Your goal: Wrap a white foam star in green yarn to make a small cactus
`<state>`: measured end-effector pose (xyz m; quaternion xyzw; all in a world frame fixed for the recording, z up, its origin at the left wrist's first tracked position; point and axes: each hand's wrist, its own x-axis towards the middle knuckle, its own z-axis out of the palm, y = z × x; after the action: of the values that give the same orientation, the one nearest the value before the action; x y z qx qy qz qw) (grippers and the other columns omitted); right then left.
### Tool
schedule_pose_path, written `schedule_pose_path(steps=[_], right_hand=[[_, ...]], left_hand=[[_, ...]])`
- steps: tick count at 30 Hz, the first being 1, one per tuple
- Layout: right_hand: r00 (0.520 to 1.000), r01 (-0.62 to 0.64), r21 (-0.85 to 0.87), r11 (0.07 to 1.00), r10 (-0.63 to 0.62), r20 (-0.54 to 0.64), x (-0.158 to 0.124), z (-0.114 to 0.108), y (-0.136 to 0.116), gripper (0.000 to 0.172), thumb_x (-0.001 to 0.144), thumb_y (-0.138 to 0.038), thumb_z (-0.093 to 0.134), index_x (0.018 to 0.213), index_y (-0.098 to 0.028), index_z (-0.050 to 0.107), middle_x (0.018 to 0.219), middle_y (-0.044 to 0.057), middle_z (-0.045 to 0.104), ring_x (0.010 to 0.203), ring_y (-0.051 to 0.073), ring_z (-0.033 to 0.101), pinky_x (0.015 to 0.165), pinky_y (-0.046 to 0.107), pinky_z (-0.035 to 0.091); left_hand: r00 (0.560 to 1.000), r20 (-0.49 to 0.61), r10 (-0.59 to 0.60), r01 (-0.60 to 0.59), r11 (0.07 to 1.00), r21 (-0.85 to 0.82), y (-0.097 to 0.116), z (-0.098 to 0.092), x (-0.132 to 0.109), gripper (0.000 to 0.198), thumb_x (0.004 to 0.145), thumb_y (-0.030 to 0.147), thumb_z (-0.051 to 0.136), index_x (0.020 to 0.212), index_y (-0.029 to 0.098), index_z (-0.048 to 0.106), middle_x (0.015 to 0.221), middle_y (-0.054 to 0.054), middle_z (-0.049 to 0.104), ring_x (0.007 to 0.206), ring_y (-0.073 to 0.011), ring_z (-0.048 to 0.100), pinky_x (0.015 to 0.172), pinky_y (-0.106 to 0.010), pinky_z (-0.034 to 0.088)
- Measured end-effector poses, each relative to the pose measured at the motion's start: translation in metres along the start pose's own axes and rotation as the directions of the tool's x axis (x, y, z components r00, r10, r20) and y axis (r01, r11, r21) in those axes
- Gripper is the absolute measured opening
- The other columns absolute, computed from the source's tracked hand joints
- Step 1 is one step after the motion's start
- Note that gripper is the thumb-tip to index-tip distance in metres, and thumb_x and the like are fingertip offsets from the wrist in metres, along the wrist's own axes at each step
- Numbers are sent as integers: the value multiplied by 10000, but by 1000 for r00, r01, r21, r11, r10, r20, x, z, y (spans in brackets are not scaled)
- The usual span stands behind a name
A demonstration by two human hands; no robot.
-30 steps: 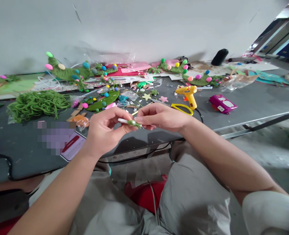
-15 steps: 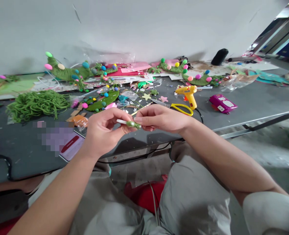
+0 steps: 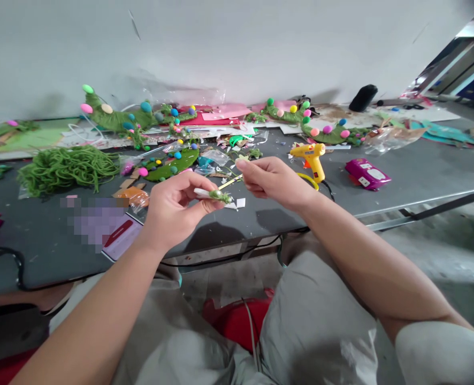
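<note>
Between the thumb and fingers of my left hand (image 3: 170, 211) is a small white strip (image 3: 201, 192) with green yarn (image 3: 220, 196) wound around its end. My right hand (image 3: 271, 179) is apart from it, up and to the right, with its thumb pressed on curled fingers. Whatever sits in that pinch, perhaps a yarn end, is too small to make out. Small white paper scraps (image 3: 240, 203) lie on the table just beyond the wound piece. Behind my right hand, the yellow scissors handle (image 3: 310, 181) is partly hidden.
A yellow glue gun (image 3: 311, 156) stands right of my right hand, near a purple packet (image 3: 367, 174). Leftward lie a green yarn heap (image 3: 68, 170), an orange bag (image 3: 135, 197) and a phone (image 3: 127, 235). Green pieces with coloured pompoms (image 3: 120, 117) line the wall.
My right hand has left the wound piece and moved up and to the right. My left hand still holds it. The view has shifted slightly.
</note>
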<state>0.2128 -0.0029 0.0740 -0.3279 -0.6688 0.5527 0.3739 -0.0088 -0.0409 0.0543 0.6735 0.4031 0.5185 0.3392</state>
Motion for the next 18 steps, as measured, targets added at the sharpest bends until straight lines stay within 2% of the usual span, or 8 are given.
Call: schedule_pose_path(steps=[2,5,7,9,14,18], right_hand=[[993,116,-73,991,-115,13,-2,0,-1,487,968,-507,629,642,-167,509,584,-38,466,531,64,415,522,213,366],[967,253,-133,958,-251,34,-5,0,-3,280,924,-419,716,913,-140,706,862,45,687,736,116,584,672,243,473],[949,314,-220,923,-314,35,-7,1,-4,231,934,-346,707,1047,-148,741,1008,76,710,839,142,610,717,262,488],[927,370,-318,873,-370,61,-9,3,-4,219,949,-290,678,1109,-163,759,1066,88,707,893,158,620,751,279,497],[872,483,-417,770,-465,153,-10,6,-1,261,944,-242,658,1182,-204,760,1084,83,685,938,171,627,848,336,518],[856,505,-477,719,-488,170,-10,9,1,288,945,-244,651,1211,-189,749,1067,88,685,911,167,629,823,335,517]], left_hand=[[999,-13,-31,31,1000,0,-2,-1,1,222,680,209,884,799,209,696,772,-7,750,690,-175,724,652,-290,618],[997,-31,-73,72,997,-10,-7,-2,3,243,683,231,893,817,206,692,725,1,740,637,-161,702,599,-271,593],[995,-40,-92,90,995,-36,-9,-2,5,269,680,258,902,837,206,690,722,1,736,628,-161,695,585,-274,584],[994,-36,-102,99,993,-65,-11,-2,6,304,668,283,916,851,207,685,735,-4,737,641,-167,698,589,-282,583],[991,-42,-127,122,987,-106,-10,-2,8,388,635,355,943,859,200,667,741,-16,736,645,-175,692,602,-306,594],[990,-37,-136,131,984,-123,-9,-2,8,435,619,389,951,872,193,657,771,-24,742,662,-176,693,633,-322,603]])
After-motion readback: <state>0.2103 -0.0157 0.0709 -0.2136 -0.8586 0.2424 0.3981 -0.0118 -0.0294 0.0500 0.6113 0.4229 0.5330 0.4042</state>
